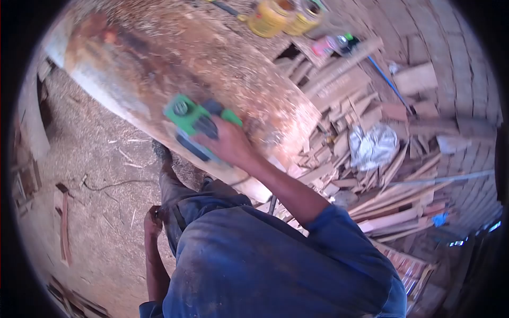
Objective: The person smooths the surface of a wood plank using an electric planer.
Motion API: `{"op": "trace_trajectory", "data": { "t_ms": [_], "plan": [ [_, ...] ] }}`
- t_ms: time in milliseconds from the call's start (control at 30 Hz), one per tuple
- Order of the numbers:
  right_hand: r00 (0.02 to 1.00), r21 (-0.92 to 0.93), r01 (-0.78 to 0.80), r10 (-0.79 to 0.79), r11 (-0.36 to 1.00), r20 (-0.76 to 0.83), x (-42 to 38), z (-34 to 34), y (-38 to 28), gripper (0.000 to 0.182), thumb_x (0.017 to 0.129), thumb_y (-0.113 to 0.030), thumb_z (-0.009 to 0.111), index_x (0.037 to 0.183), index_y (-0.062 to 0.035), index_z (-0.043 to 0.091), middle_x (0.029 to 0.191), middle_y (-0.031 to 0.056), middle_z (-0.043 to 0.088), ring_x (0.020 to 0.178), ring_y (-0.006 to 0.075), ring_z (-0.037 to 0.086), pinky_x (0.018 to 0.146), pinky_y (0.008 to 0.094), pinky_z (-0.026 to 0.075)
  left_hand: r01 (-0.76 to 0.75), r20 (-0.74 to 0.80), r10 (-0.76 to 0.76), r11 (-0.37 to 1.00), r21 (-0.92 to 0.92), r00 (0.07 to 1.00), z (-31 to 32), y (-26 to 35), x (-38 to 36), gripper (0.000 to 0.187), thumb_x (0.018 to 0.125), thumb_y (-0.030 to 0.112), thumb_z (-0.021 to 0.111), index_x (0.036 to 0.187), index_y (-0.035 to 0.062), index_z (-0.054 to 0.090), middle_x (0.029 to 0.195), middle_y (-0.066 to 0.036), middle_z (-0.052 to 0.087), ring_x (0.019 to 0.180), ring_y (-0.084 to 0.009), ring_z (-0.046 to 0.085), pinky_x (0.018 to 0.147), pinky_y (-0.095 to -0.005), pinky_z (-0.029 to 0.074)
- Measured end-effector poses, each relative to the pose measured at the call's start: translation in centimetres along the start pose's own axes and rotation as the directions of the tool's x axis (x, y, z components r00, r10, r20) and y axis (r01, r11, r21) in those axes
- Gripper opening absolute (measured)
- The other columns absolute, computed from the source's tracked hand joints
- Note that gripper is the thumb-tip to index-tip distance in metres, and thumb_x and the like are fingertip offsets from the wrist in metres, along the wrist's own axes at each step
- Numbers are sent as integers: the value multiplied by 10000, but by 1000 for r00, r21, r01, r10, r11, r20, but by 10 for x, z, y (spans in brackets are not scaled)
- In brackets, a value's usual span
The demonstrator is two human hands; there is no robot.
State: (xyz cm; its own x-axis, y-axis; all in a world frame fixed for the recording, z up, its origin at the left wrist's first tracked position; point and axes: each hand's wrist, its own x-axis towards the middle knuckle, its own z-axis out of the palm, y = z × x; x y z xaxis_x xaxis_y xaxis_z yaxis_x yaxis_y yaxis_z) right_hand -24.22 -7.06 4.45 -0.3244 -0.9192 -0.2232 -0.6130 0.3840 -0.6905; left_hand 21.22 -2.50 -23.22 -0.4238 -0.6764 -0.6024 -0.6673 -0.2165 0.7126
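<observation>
1. A green electric planer (197,123) sits flat on a broad wooden slab (159,69), near the slab's long near edge and toward its middle, its sole pressed to the sawdust-covered face.

2. The right hand (225,144) wraps closed around the planer's rear handle, arm stretched out from a blue sleeve. The left hand (153,220) hangs low by the hip, curled at the trouser pocket; whether it holds anything cannot be told.

3. Judging from the grip, a clean pass calls for the sole kept level and the pressure even, since one hand alone steers the tool; tipping toward the near edge would likely gouge it.

4. The slab's near edge runs just beside the planer, so little margin lies on that side. Across the slab, bare wood lies open in both directions along its length.

5. Two yellow tins (281,16) stand at the slab's far end, well apart from the planer.

6. To the right, a heap of offcuts (366,132) crowds against the slab, a crumpled silver bag (374,146) in it.

7. To the left, the shaving-strewn floor (90,175) lies open, a thin cord trailing across it.
</observation>
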Motion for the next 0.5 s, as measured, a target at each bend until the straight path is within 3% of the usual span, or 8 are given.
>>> {"op": "trace_trajectory", "data": {
  "t_ms": [33, 100, 133, 267, 333, 433, 500],
  "plan": [
    [999, -54, -34, 34, 998, 6, -45, -10, 24, 747, 901, -604, 788, 1290, 18, 640, 1039, 289, 748, 948, 481, 739, 851, 539, 590, 16, 71, -13, 998, -53, 997, 12, -4, 2, 255, 1006, 164, 716, 1212, 17, 686, 989, -154, 763, 874, -257, 725, 798, -390, 554],
    [996, -18, -85, 85, 996, 11, -130, -25, 69, 788, 899, -620, 783, 1359, -3, 612, 1085, 287, 748, 996, 483, 736, 893, 529, 590, 73, 202, -40, 985, -158, 979, 39, -22, 7, 310, 983, 180, 745, 1243, 25, 678, 970, -151, 759, 858, -258, 723, 787, -386, 555],
    [994, 4, -106, 106, 994, -2, -171, -32, 87, 801, 895, -624, 785, 1373, -6, 606, 1117, 294, 740, 1037, 480, 729, 916, 523, 588, 41, 209, -75, 986, 161, 975, 36, 53, -12, 419, 938, 212, 796, 1304, 53, 667, 1005, -171, 769, 902, -282, 746, 817, -389, 573],
    [951, 22, -307, 306, 951, 34, -302, -51, 146, 773, 880, -566, 830, 1394, -38, 597, 1181, 282, 726, 1124, 460, 712, 965, 506, 580, -152, 315, 74, 962, 228, 946, 60, 108, -37, 485, 892, 272, 842, 1307, 74, 686, 1113, -187, 782, 1040, -329, 760, 899, -415, 586],
    [936, 29, -350, 348, 936, 43, -338, -57, 163, 739, 867, -520, 862, 1383, -58, 604, 1175, 247, 736, 1116, 451, 715, 960, 501, 583, -261, 368, 180, 948, 184, 912, 70, 127, -46, 507, 874, 302, 858, 1296, 74, 695, 1162, -192, 782, 1107, -350, 753, 937, -429, 583],
    [918, 32, -390, 387, 920, 85, -360, -59, 171, 699, 857, -483, 883, 1360, -78, 615, 1200, 216, 741, 1127, 434, 717, 957, 484, 590, -168, 393, 52, 949, 267, 918, 69, 173, -64, 522, 861, 344, 869, 1271, 66, 707, 1203, -183, 776, 1136, -356, 742, 965, -428, 573],
    [927, 21, -366, 362, 931, 101, -347, -58, 167, 677, 858, -476, 884, 1343, -85, 620, 1231, 207, 739, 1146, 422, 715, 957, 470, 594, -141, 373, 22, 945, 296, 928, 65, 168, -62, 579, 840, 382, 888, 1297, 76, 704, 1236, -186, 766, 1175, -332, 734, 992, -417, 565]
  ]
}}
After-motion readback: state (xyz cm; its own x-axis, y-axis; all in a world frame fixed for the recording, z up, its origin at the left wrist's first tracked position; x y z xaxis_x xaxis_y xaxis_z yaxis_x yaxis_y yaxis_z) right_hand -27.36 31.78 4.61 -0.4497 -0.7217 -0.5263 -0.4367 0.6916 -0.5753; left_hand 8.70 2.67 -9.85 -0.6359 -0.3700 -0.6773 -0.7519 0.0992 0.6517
